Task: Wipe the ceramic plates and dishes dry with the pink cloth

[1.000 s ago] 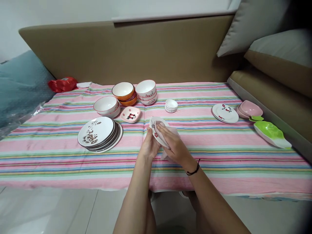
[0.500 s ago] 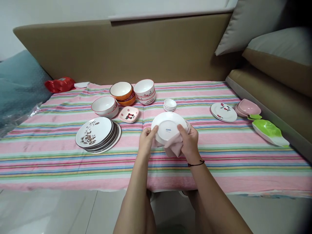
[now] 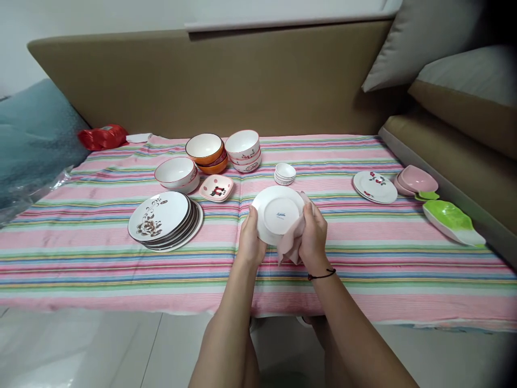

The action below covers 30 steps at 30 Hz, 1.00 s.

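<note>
Here's the big striped fabric cover [image 3: 375, 258], pink, green and blue, spread right across. On its left sits the stack of round white plates with dark edges and a brown flower on top [image 3: 159, 218]. Centre stage, held up above the cover: a round white ceramic plate [image 3: 278, 207], tilted, underside towards the wearer. The left hand [image 3: 251, 237] pinches its left edge, thumb in front; the right hand [image 3: 315, 234] grips the opposite edge, thumb pressing a crumpled pale pink cloth [image 3: 291, 242] against it. Fingers behind are hidden, so I can't tell whether they're spread. Just beyond, a little pile of small white dishes [image 3: 285, 174]. Smallest of all, blue lettering [image 3: 280, 215] mid-plate.
</note>
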{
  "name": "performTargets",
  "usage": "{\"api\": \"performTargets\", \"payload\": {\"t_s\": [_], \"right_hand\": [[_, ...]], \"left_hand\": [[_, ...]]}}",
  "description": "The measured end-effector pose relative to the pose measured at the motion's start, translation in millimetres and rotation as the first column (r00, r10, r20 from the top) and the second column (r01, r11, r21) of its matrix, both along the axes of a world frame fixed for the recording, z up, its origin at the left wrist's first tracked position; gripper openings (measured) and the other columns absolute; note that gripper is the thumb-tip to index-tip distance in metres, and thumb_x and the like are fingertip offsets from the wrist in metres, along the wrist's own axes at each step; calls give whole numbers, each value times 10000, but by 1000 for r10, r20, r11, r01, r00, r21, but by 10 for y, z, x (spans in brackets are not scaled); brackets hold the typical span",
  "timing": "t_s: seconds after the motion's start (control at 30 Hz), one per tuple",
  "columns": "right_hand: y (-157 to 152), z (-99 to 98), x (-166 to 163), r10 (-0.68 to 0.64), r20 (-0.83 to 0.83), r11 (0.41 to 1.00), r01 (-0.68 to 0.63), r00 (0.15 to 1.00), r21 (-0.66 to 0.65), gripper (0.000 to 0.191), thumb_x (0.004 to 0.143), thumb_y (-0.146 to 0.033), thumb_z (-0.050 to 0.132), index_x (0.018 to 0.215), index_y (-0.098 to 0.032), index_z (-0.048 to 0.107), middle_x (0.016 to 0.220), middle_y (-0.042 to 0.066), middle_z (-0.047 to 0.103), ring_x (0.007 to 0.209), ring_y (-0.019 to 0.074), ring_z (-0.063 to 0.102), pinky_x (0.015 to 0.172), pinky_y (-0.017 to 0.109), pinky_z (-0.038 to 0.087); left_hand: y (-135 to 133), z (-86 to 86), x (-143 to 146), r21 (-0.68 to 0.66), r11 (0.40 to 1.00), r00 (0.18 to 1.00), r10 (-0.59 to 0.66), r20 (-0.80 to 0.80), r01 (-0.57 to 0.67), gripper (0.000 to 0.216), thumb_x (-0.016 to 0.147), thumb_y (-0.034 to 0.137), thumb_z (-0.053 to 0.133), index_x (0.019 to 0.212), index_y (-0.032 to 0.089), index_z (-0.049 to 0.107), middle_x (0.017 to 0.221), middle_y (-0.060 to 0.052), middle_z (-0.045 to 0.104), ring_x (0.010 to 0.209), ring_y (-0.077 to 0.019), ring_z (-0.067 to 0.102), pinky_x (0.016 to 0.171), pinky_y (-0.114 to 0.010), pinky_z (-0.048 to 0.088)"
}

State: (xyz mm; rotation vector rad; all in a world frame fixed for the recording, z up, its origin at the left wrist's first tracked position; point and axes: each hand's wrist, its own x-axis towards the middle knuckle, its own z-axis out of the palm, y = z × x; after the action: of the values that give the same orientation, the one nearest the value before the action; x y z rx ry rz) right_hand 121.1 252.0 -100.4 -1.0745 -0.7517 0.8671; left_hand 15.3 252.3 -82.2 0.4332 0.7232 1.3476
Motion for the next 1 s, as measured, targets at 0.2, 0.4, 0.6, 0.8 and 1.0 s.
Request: {"api": "performTargets", "payload": {"t_s": [0.2, 0.4, 0.6, 0.8, 1.0], "right_hand": [[-10, -34, 2, -19, 336, 1000, 17, 942, 9, 442, 943, -406, 391, 1297, -181, 528, 1395, 77, 467, 1318, 221, 389, 1107, 453, 299], [8, -142, -87, 11, 613, 992, -84, 790, 90, 454, 977, -354, 304, 1382, -186, 422, 1474, 70, 347, 1386, 196, 265, 1151, 457, 224], [-94, 17, -152, 45, 835, 920, -349, 549, 180, 427, 980, -284, 303, 1381, -194, 420, 1465, 43, 368, 1406, 212, 207, 1150, 497, 212], [-164, 115, -195, 129, 846, 850, -498, 517, 174, 411, 969, -315, 340, 1346, -202, 459, 1399, 39, 466, 1389, 240, 256, 1156, 524, 163], [-89, 71, -157, 36, 765, 874, -392, 643, 288, 359, 948, -174, 309, 1238, -180, 520, 1283, 88, 548, 1256, 189, 458, 1097, 440, 359]], "left_hand": [[-19, 15, 13, 22, 999, 999, 35, -25, -34, 420, 903, 456, 465, 1111, 136, 641, 1077, -110, 694, 1104, -243, 600, 963, -348, 465], [-31, 7, 46, 53, 999, 1000, 11, 8, -12, 408, 884, 434, 519, 1130, 129, 635, 1108, -125, 682, 1119, -244, 593, 993, -344, 440], [-31, -33, 35, 33, 999, 999, -12, 44, 11, 369, 921, 392, 467, 1131, 140, 634, 1133, -101, 675, 1169, -214, 559, 1043, -319, 387], [-5, -10, 21, -74, 997, 990, 21, 138, -11, 416, 922, 459, 427, 1010, 148, 689, 1092, -64, 692, 1151, -178, 567, 1032, -263, 382], [10, -35, -23, 6, 999, 999, 38, 6, -38, 212, 788, 248, 646, 935, 105, 701, 934, -55, 722, 897, -163, 664, 847, -232, 470]]}}
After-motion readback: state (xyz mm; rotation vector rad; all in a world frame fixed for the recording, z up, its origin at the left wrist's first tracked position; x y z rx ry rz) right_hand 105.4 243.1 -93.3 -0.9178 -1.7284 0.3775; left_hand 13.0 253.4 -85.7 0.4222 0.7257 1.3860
